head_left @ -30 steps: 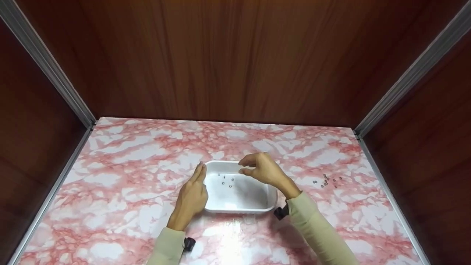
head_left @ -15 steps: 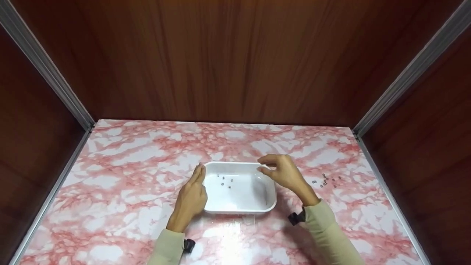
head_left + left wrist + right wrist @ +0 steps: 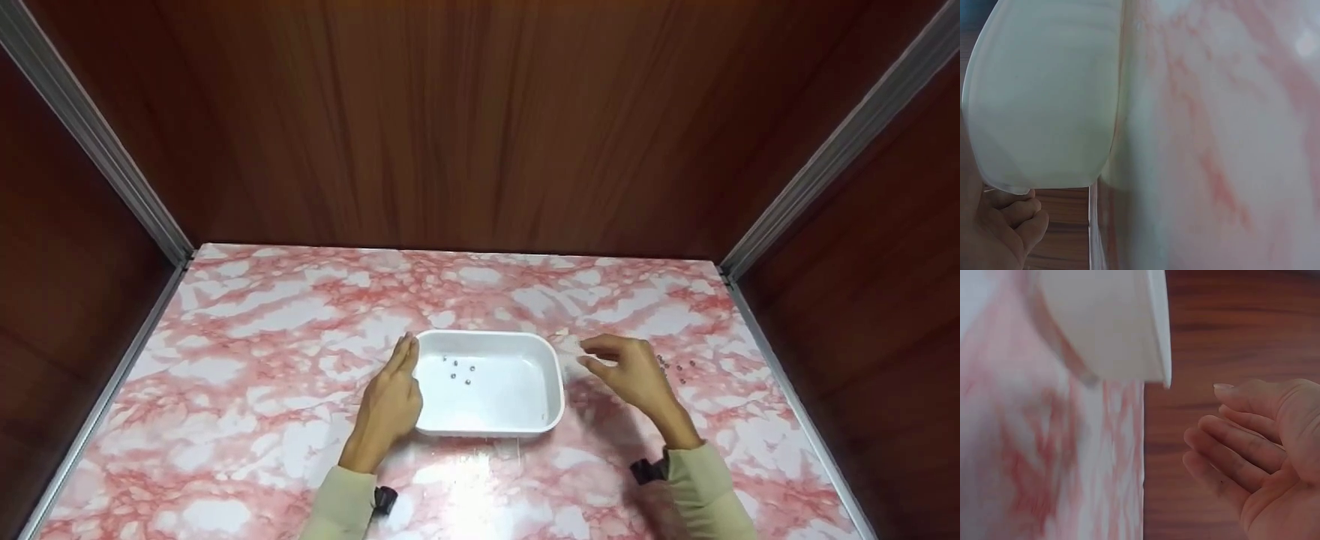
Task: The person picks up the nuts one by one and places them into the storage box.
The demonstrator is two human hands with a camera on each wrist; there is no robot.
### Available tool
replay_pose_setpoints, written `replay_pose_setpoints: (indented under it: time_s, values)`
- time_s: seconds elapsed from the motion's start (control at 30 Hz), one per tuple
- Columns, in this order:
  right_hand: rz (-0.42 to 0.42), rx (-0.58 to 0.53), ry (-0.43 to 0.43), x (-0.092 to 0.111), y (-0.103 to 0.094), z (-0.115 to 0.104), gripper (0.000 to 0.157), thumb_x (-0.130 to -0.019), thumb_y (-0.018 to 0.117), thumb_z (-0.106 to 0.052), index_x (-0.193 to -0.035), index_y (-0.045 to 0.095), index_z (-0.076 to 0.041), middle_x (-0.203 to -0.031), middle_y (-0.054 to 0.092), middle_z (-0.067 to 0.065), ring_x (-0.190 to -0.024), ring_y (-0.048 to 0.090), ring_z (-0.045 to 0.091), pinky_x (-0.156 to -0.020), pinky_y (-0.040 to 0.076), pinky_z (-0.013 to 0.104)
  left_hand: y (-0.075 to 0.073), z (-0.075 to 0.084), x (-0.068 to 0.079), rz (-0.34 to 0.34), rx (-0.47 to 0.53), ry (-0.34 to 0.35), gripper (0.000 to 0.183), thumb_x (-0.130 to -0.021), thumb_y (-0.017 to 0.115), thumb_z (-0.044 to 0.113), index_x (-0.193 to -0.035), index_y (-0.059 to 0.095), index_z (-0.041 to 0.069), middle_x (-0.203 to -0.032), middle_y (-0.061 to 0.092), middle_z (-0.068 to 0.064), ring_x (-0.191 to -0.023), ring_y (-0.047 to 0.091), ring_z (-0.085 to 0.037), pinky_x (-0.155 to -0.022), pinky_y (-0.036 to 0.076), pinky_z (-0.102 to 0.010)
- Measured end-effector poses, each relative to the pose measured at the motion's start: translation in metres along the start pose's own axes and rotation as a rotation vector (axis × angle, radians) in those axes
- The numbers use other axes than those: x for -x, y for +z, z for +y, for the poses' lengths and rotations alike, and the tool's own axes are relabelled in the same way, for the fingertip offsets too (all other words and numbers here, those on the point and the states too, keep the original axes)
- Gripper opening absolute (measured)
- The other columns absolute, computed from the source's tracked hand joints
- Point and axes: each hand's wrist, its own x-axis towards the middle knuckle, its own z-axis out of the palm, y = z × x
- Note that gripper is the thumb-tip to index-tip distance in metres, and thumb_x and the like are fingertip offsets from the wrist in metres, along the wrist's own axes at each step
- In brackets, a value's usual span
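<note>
A white rectangular tub (image 3: 502,397) with rounded corners sits on the table. Several small shiny metallic pieces (image 3: 454,376) lie on the left part of its floor, too small to tell their kind. Along the tub's left wall rests my left hand (image 3: 391,394), its fingers extended against the rim. My right hand (image 3: 630,375) hovers to the right of the tub, apart from it, fingers bent loosely. In the right wrist view a gap shows between thumb and fingers, with nothing held. Beneath and beyond that hand are more of the small metallic pieces (image 3: 680,368), partly hidden by it.
The table top (image 3: 262,337) has a red and white marbled pattern. A brown wood-grain panel (image 3: 450,135) stands behind it, with further dark panels and grey metal profiles (image 3: 90,127) at both sides.
My right hand has moved from above the tub out to the right, toward the loose metallic pieces. My left hand has stayed at the tub's left side.
</note>
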Motion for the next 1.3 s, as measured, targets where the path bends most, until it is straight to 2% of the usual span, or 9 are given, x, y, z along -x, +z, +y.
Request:
replay_pose_setpoints:
  time_s: [0.17,0.4,0.57,0.63,0.8,0.9,1.1,1.2,1.3]
  values:
    - [0.019,0.015,0.018,0.011,-0.013,0.018,0.019,-0.09,0.081,-0.006,-0.109,0.081,-0.004,-0.107,0.082,0.016,-0.102,0.079,0.035,-0.093,0.063,0.049,0.0,0.001,0.0,0.001,-0.009,0.007,0.055,-0.102,0.048,0.005,-0.156,0.044,-0.004,-0.169,0.039,-0.017,-0.156,0.04,-0.034,-0.114,0.05,-0.047]
    - [0.07,0.123,0.009,0.026,-0.028,0.042,0.021,-0.091,0.079,-0.005,-0.111,0.08,0.0,-0.107,0.081,0.018,-0.1,0.078,0.038,-0.09,0.062,0.053,-0.001,0.001,-0.002,0.006,-0.009,0.018,0.055,-0.102,0.047,0.004,-0.156,0.044,-0.005,-0.167,0.041,-0.019,-0.156,0.041,-0.034,-0.114,0.05,-0.048]
    - [0.069,0.23,0.017,0.035,-0.039,0.058,0.024,-0.091,0.078,-0.005,-0.114,0.078,0.003,-0.108,0.08,0.021,-0.098,0.078,0.041,-0.086,0.062,0.057,0.001,0.001,0.0,-0.01,-0.002,0.018,0.054,-0.104,0.045,0.004,-0.156,0.042,-0.007,-0.168,0.039,-0.021,-0.155,0.04,-0.038,-0.098,0.058,-0.044]
    - [0.059,0.247,0.021,0.038,-0.044,0.063,0.025,-0.091,0.077,-0.005,-0.115,0.078,0.003,-0.109,0.08,0.022,-0.097,0.077,0.042,-0.084,0.062,0.058,0.001,0.001,0.001,-0.017,0.003,0.015,0.054,-0.104,0.045,0.004,-0.156,0.041,-0.007,-0.168,0.038,-0.022,-0.155,0.04,-0.039,-0.085,0.059,-0.039]
    - [0.055,0.227,0.032,0.044,-0.051,0.075,0.026,-0.091,0.076,-0.004,-0.116,0.077,0.003,-0.111,0.079,0.023,-0.1,0.077,0.044,-0.086,0.061,0.059,0.0,0.0,0.0,-0.023,0.004,0.001,0.055,-0.104,0.046,0.004,-0.157,0.041,-0.006,-0.169,0.037,-0.021,-0.154,0.04,-0.039,-0.065,0.047,-0.029]
    - [0.06,0.234,0.04,0.046,-0.056,0.084,0.028,-0.091,0.077,-0.003,-0.118,0.077,0.004,-0.112,0.079,0.023,-0.102,0.076,0.044,-0.088,0.061,0.06,-0.001,0.001,-0.001,-0.026,-0.005,-0.004,0.055,-0.104,0.047,0.005,-0.157,0.041,-0.005,-0.169,0.036,-0.021,-0.154,0.041,-0.039,-0.066,0.047,-0.029]
    - [0.038,0.272,0.073,0.05,-0.063,0.102,0.03,-0.093,0.075,-0.004,-0.123,0.075,0.002,-0.115,0.079,0.024,-0.105,0.076,0.044,-0.089,0.059,0.061,-0.002,0.002,-0.002,-0.022,-0.019,-0.003,0.055,-0.104,0.047,0.006,-0.158,0.041,-0.004,-0.169,0.037,-0.02,-0.154,0.041,-0.038,-0.088,0.057,-0.041]
    - [0.031,0.318,0.06,0.051,-0.065,0.109,0.03,-0.091,0.077,-0.003,-0.121,0.076,0.002,-0.109,0.08,0.022,-0.1,0.077,0.042,-0.085,0.06,0.058,-0.002,0.002,-0.001,-0.027,-0.013,-0.007,0.055,-0.104,0.047,0.006,-0.158,0.041,-0.004,-0.169,0.037,-0.02,-0.154,0.042,-0.039,-0.08,0.056,-0.038]
    - [0.017,0.368,0.043,0.051,-0.067,0.113,0.029,-0.089,0.077,0.0,-0.118,0.076,0.004,-0.102,0.08,0.021,-0.091,0.077,0.039,-0.079,0.06,0.055,-0.001,0.002,-0.001,-0.035,-0.014,-0.01,0.055,-0.104,0.046,0.006,-0.158,0.04,-0.004,-0.17,0.036,-0.02,-0.154,0.041,-0.039,-0.082,0.057,-0.038]
